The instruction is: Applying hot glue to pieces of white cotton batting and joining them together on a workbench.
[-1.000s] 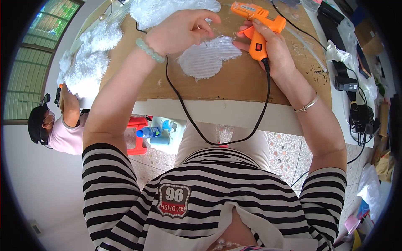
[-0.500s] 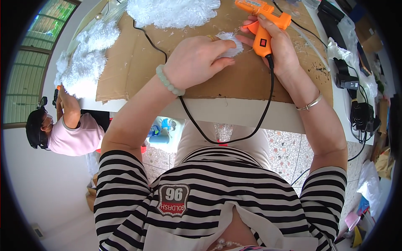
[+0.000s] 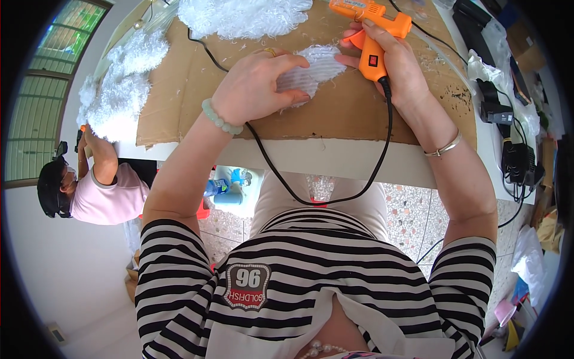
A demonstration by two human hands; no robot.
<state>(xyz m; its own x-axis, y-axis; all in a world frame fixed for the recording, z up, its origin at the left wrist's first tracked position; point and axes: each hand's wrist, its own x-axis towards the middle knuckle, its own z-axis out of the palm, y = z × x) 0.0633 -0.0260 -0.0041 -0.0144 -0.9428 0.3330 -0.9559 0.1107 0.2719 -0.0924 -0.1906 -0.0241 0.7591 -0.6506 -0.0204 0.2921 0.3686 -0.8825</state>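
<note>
My right hand [image 3: 400, 66] is wrapped round the handle of an orange hot glue gun [image 3: 375, 57], its nozzle pointing to the upper left. A finger lies by the orange trigger, and another reaches to the right edge of a small white fringed fabric piece [image 3: 320, 70]. That piece lies on the cardboard, ribbed side up. At its left edge is my left hand [image 3: 254, 84], thumb and index finger spread apart and touching the fabric. The left hand's other fingers are partly hidden. A black cord [image 3: 382, 143] hangs from the gun's handle and loops past the table's front edge.
Brown cardboard [image 3: 191, 107] covers much of the white table [image 3: 359, 164]. White shaggy material lies in a pile [image 3: 245, 18] at the back and another [image 3: 122, 84] at left. Adapters and cables [image 3: 517, 161] crowd the right edge. Another person [image 3: 107, 191] works at left.
My left hand has moved left and spread its fingers, uncovering more of the white fabric piece. The right hand with the glue gun has barely shifted.
</note>
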